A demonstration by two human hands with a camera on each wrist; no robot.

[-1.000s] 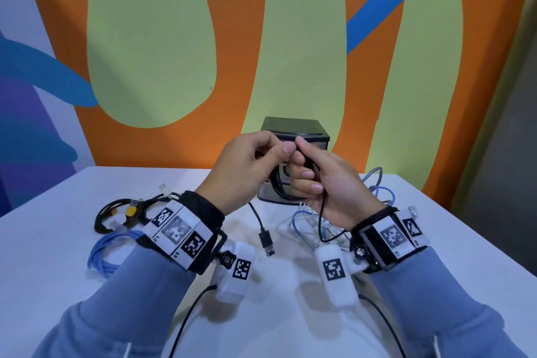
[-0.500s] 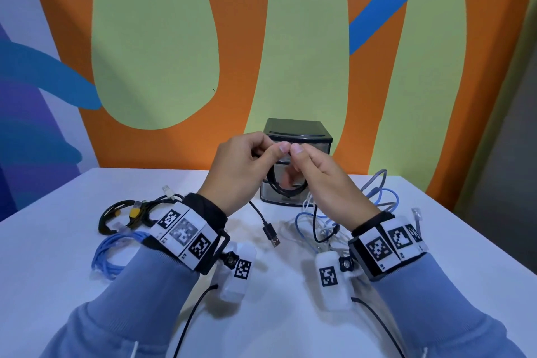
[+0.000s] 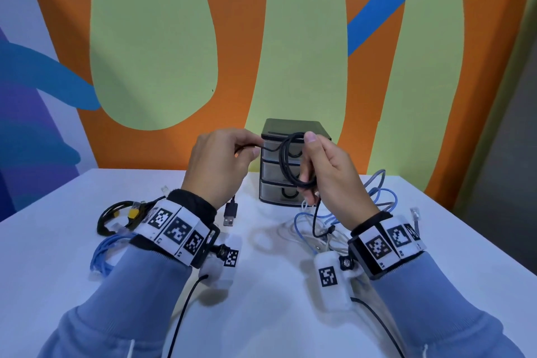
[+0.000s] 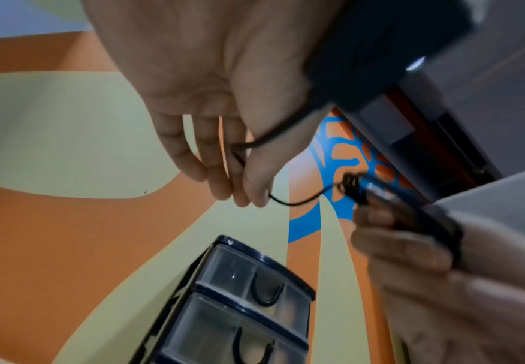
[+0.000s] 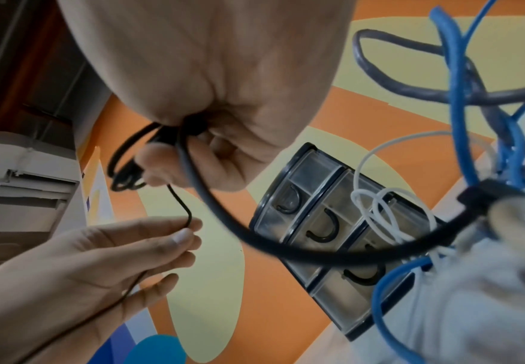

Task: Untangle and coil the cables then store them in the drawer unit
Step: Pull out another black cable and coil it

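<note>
**Black USB cable half coiled; nothing stored yet**

The right hand [image 3: 325, 171] is clamped on a few finished loops of the black USB cable [image 3: 286, 163], held upright in front of the three-drawer unit [image 3: 290, 128]. The left hand [image 3: 220, 166] pinches the free run of the same cable between thumb and fingertips, a short way from the coil. The USB plug [image 3: 230, 213] hangs below the left wrist, just over the desk [image 3: 276, 314], so I judge only a last turn or two remain on this cable.

All three drawers look closed. At the right lies a tangle of blue, white and grey cables [image 3: 348, 221], not yet sorted. At the left rest a blue network cable [image 3: 101, 253] and a black cable with yellow connector [image 3: 119, 212], seemingly bundled, yet outside the drawers. Most of the job appears left.
</note>
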